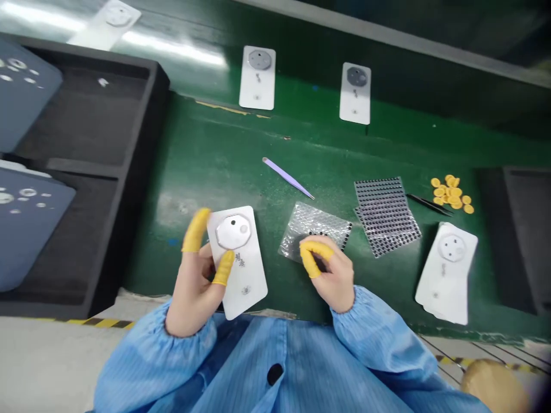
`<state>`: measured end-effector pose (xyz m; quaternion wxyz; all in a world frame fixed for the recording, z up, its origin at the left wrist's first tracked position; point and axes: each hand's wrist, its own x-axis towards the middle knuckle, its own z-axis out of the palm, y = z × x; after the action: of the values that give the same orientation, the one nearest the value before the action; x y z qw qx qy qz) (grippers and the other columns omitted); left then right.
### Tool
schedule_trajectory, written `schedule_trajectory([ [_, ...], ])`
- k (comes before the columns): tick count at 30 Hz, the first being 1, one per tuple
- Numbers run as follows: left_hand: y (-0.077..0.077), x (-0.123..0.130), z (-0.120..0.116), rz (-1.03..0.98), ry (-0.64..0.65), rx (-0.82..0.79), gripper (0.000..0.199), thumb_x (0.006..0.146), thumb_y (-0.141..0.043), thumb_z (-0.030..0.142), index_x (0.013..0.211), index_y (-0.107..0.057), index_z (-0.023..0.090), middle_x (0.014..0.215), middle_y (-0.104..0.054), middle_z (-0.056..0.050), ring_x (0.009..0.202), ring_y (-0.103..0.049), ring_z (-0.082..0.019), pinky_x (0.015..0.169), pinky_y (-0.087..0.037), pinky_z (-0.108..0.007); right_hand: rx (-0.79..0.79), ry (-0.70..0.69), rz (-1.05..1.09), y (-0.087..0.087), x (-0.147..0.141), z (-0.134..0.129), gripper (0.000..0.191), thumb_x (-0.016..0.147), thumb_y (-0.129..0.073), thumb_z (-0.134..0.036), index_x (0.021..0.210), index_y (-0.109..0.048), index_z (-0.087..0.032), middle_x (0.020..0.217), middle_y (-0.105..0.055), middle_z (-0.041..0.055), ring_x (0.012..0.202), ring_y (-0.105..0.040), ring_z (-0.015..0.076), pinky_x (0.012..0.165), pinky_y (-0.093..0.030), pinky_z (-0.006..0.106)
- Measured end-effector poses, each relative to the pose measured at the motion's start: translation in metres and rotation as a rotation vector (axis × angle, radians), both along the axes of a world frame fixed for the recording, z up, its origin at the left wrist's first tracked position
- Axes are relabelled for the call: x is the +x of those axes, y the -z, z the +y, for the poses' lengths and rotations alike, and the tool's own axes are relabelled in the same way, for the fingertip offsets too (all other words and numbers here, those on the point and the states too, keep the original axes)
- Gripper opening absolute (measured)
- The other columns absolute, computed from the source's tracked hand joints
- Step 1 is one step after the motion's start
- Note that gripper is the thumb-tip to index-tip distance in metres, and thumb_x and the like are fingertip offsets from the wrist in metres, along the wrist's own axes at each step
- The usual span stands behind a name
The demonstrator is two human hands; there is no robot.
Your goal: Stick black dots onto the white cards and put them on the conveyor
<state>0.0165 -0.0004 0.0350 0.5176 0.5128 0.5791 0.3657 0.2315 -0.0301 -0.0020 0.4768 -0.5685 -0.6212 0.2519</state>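
Observation:
My left hand [196, 275], with yellow finger cots on thumb and index finger, grips a white rectangular panel [247, 281] by its left side. The panel has a round-cornered window near its top, with a dark hole and a grey circle, and small dark markings below. My right hand [329, 267], also in yellow finger cots, is closed in a pinch; whatever lies between its fingertips cannot be made out. Partly under that hand lies a clear plastic sheet [303, 226] with black dots along its right edge. A purple pair of tweezers [288, 178] lies beyond the sheet.
Dotted sheets [385, 215], black tweezers [430, 205], yellow finger cots [451, 192] and stacked white panels [447, 275] lie to the right. Two white panels, left [257, 86] and right [355, 103], lie at the back. Black trays, left [129, 172] and right [510, 241], flank the green table.

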Motion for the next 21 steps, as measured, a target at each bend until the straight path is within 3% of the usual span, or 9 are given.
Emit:
schedule_trajectory([
  [2, -0.009, 0.004, -0.005, -0.084, -0.131, -0.046, 0.088, 0.083, -0.065, 0.026, 0.150, -0.009, 0.029, 0.079, -0.074, 0.002, 0.057, -0.068, -0.016, 0.051, -0.057, -0.024, 0.102, 0.009, -0.103, -0.012, -0.002, 0.000, 0.024, 0.084, -0.060, -0.008, 0.102, -0.065, -0.022, 0.095, -0.067, 0.0076, 0.086, -0.065, 0.0187, 0.074, -0.058, 0.034],
  [4, -0.014, 0.016, -0.010, -0.109, -0.163, -0.049, 0.070, 0.081, -0.068, 0.027, 0.143, -0.034, 0.023, 0.070, -0.073, 0.002, 0.054, -0.067, -0.015, 0.050, -0.057, -0.023, 0.142, -0.005, -0.169, -0.028, -0.006, 0.001, 0.031, 0.083, -0.061, -0.008, 0.110, -0.063, -0.024, 0.095, -0.068, 0.0069, 0.083, -0.066, 0.0191, 0.071, -0.059, 0.034],
  [6, -0.015, 0.027, -0.014, -0.105, -0.135, -0.004, 0.045, 0.079, -0.070, 0.026, 0.121, -0.059, 0.017, 0.073, -0.075, -0.001, 0.061, -0.070, -0.016, 0.056, -0.059, -0.022, 0.153, -0.064, -0.200, -0.044, -0.010, 0.004, 0.034, 0.087, -0.057, -0.012, 0.119, -0.058, -0.025, 0.097, -0.069, 0.0064, 0.084, -0.067, 0.0196, 0.070, -0.060, 0.033],
  [9, -0.014, 0.037, -0.021, -0.074, -0.104, 0.067, 0.039, 0.074, -0.073, 0.019, 0.113, -0.066, 0.017, 0.080, -0.076, -0.001, 0.072, -0.072, -0.018, 0.063, -0.060, -0.023, 0.232, -0.203, -0.302, -0.058, -0.014, 0.011, 0.038, 0.092, -0.046, -0.013, 0.129, -0.051, -0.020, 0.103, -0.069, 0.0089, 0.094, -0.066, 0.0214, 0.075, -0.061, 0.035],
  [15, -0.012, 0.038, -0.026, -0.091, -0.125, 0.102, 0.048, 0.071, -0.074, 0.013, 0.118, -0.065, 0.021, 0.091, -0.077, -0.001, 0.073, -0.072, -0.018, 0.063, -0.061, -0.024, 0.303, -0.331, -0.443, -0.050, -0.010, 0.009, 0.035, 0.087, -0.053, -0.013, 0.122, -0.054, -0.006, 0.124, -0.060, 0.0230, 0.122, -0.052, 0.0316, 0.093, -0.055, 0.050],
  [21, -0.013, 0.041, -0.024, -0.020, -0.091, 0.159, 0.042, 0.073, -0.071, 0.009, 0.113, -0.067, 0.020, 0.091, -0.077, 0.000, 0.070, -0.071, -0.016, 0.064, -0.059, -0.023, 0.290, -0.288, -0.459, -0.046, -0.013, 0.005, 0.035, 0.088, -0.054, -0.016, 0.121, -0.054, -0.006, 0.135, -0.050, 0.0250, 0.129, -0.046, 0.0312, 0.095, -0.055, 0.050],
])
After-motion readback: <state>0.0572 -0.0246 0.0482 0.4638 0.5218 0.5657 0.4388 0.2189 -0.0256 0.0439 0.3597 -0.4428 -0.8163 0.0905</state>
